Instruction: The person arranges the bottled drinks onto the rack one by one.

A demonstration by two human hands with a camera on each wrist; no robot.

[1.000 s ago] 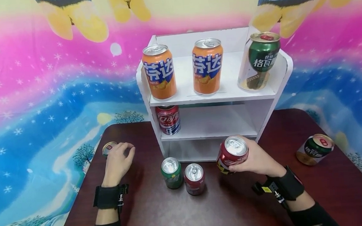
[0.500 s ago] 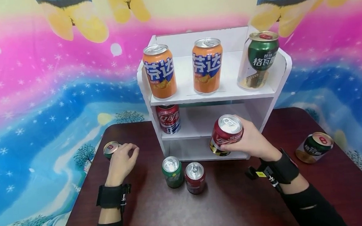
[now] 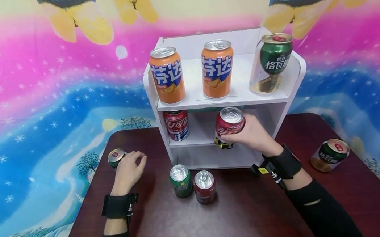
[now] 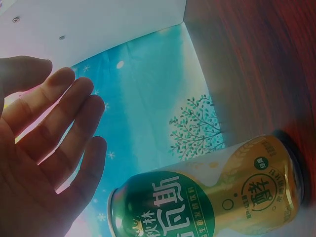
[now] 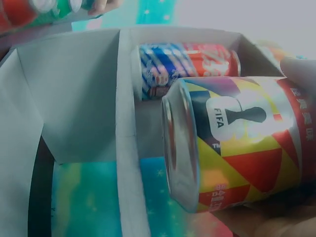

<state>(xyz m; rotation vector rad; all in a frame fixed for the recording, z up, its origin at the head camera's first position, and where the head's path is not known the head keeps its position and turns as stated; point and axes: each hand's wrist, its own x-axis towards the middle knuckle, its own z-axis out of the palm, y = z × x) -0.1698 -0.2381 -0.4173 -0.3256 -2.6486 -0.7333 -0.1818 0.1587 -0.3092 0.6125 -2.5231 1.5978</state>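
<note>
I count two orange cans (image 3: 218,77), three red cans (image 3: 230,122), three green-and-gold cans (image 3: 273,64), one green can (image 3: 181,184), one white shelf (image 3: 194,82), one tabletop (image 3: 248,216) and my two black wristbands (image 3: 115,206).

A pink-and-blue snowflake-printed backdrop (image 3: 66,79) rises behind a dark reddish-brown table (image 3: 244,213).

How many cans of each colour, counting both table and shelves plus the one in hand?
Orange cans: 2
Red or dark red cans: 3, one in the right hand
Green-and-gold cans: 3
Green can: 1
Total: 9
</note>
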